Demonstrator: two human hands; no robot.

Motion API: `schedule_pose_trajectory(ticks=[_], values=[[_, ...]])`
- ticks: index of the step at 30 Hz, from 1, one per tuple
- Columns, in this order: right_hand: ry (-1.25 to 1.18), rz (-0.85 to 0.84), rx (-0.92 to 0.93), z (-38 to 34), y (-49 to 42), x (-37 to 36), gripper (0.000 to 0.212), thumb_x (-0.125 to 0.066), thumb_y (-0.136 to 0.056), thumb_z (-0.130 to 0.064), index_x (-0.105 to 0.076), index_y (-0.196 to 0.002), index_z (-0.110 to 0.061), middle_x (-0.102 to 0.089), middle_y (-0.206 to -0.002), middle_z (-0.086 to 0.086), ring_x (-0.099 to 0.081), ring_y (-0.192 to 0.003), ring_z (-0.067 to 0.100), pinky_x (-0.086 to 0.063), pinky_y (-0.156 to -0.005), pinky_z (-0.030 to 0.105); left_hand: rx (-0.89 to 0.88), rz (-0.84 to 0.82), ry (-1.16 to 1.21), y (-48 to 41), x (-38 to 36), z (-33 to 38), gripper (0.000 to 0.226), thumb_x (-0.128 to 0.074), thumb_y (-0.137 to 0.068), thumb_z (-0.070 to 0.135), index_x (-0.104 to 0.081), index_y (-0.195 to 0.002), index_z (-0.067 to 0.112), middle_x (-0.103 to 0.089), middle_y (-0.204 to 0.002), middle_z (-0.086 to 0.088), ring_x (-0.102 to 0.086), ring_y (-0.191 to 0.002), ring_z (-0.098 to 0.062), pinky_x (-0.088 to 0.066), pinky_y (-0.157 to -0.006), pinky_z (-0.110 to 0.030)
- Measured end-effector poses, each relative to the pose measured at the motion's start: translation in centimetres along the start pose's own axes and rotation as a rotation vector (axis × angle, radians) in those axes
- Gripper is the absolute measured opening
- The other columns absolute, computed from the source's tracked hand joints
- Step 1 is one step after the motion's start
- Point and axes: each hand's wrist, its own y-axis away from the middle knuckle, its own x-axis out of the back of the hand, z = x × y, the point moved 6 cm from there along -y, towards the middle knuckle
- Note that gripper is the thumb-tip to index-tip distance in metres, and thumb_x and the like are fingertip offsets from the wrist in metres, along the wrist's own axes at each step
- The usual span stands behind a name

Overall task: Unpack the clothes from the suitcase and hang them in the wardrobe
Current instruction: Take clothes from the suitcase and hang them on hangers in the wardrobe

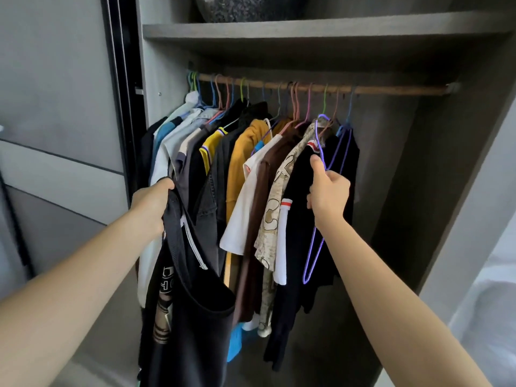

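Note:
My left hand [152,203] grips a black sleeveless top [190,311] by its shoulder strap; the top hangs down in front of the wardrobe's left side. My right hand [328,195] holds a bare purple wire hanger [314,255] below its hook, off the rail and in front of the hung clothes. The wooden rail [391,90] runs across the wardrobe. Several garments on coloured wire hangers fill its left and middle part, among them a mustard shirt [243,163], a brown shirt [259,219] and a black top [296,247]. The suitcase is out of view.
A grey shelf [307,29] sits above the rail with a dark speckled bag [245,8] on it. The wardrobe's left wall [159,68] and a sliding door [55,107] stand at the left. The rail's right end is bare, beside the right side panel [458,219].

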Motion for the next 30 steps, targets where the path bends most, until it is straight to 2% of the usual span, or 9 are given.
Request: schedule_pose_trajectory(ticks=[3, 6, 9, 12, 17, 22, 25, 27, 30], values=[[-0.02, 0.034, 0.096, -1.5, 1.7, -0.2, 0.064, -0.062, -0.089, -0.048, -0.023, -0.048, -0.019, -0.024, -0.042, -0.009, -0.024, -0.043, 0.01, -0.026, -0.047, 0.027, 0.003, -0.001, -0.001, 0.4, 1.9, 0.0, 0.02, -0.063, -0.084, 0.02, -0.062, -0.1, 0.008, -0.057, -0.078, -0.008, -0.055, -0.064, -0.022, -0.053, -0.049, -0.029], [-0.127, -0.068, 0.09, -2.5, 3.1, -2.0, 0.061, -0.056, -0.088, -0.053, -0.027, -0.046, -0.019, -0.029, -0.044, -0.005, -0.03, -0.046, 0.013, -0.029, -0.05, 0.029, 0.007, 0.021, 0.001, 0.7, 3.5, 0.1, 0.026, -0.063, -0.084, 0.018, -0.063, -0.106, 0.005, -0.061, -0.09, -0.012, -0.058, -0.072, -0.026, -0.059, -0.068, -0.042], [-0.207, -0.231, -0.003, -3.1, 4.8, -5.8, 0.056, -0.05, -0.086, -0.047, -0.038, -0.038, -0.02, -0.035, -0.044, -0.001, -0.033, -0.048, 0.019, -0.029, -0.052, 0.033, -0.004, 0.035, -0.011, 1.6, 4.5, 0.4, 0.01, -0.06, -0.086, 0.016, -0.062, -0.092, 0.008, -0.059, -0.079, -0.01, -0.056, -0.062, -0.023, -0.055, -0.05, -0.035], [-0.402, -0.39, -0.179, -3.4, 7.4, -10.1, 0.055, -0.049, -0.095, -0.025, -0.043, -0.04, -0.019, -0.03, -0.041, -0.003, -0.025, -0.035, 0.012, -0.022, -0.04, 0.021, -0.019, 0.063, -0.027, 1.9, 5.9, 0.6, 0.019, -0.061, -0.086, 0.017, -0.063, -0.102, 0.008, -0.059, -0.083, -0.009, -0.057, -0.071, -0.024, -0.055, -0.067, -0.037], [-0.674, -0.426, -0.466, -3.1, 11.9, -14.8, 0.042, -0.042, -0.103, -0.029, -0.044, -0.064, -0.013, -0.025, -0.038, -0.008, -0.017, -0.03, 0.007, -0.015, -0.034, 0.015, -0.028, 0.116, -0.008, 2.3, 7.9, 1.4, 0.008, -0.061, -0.086, 0.018, -0.059, -0.085, 0.01, -0.058, -0.087, -0.01, -0.056, -0.076, -0.025, -0.055, -0.075, -0.04], [-0.746, -0.38, -0.543, -2.9, 15.7, -16.5, 0.042, -0.046, -0.101, -0.029, -0.047, -0.063, -0.01, -0.027, -0.038, -0.007, -0.023, -0.032, 0.009, -0.02, -0.034, 0.017, -0.047, 0.158, 0.034, 2.6, 10.1, 2.1, 0.008, -0.06, -0.085, 0.015, -0.059, -0.085, 0.008, -0.056, -0.076, -0.009, -0.053, -0.057, -0.024, -0.05, -0.04, -0.027], [-0.648, -0.464, -0.454, -2.3, 18.2, -17.6, 0.044, -0.048, -0.1, -0.029, -0.05, -0.061, -0.01, -0.03, -0.041, -0.003, -0.026, -0.033, 0.01, -0.022, -0.036, 0.016, -0.078, 0.199, 0.036, 2.7, 11.5, 2.6, 0.006, -0.06, -0.084, 0.016, -0.059, -0.084, 0.01, -0.057, -0.071, -0.007, -0.055, -0.052, -0.02, -0.049, -0.047, -0.025], [-0.509, -0.602, -0.349, -0.6, 20.2, -18.3, 0.047, -0.05, -0.1, -0.03, -0.052, -0.057, -0.01, -0.033, -0.039, -0.003, -0.028, -0.033, 0.01, -0.024, -0.037, 0.018, -0.116, 0.236, 0.022, 2.9, 12.8, 3.3, 0.01, -0.059, -0.085, 0.013, -0.055, -0.076, 0.011, -0.054, -0.065, -0.006, -0.053, -0.041, -0.016, -0.045, -0.038, -0.021], [-0.268, -0.745, -0.124, 1.9, 20.6, -18.6, 0.052, -0.061, -0.094, -0.029, -0.051, -0.051, -0.001, -0.037, -0.041, 0.006, -0.034, -0.04, 0.018, -0.032, -0.048, 0.024, -0.161, 0.307, -0.049, 3.2, 16.1, 4.6, 0.014, -0.058, -0.087, 0.008, -0.054, -0.074, 0.012, -0.055, -0.068, -0.005, -0.053, -0.051, -0.016, -0.047, -0.035, -0.02]])
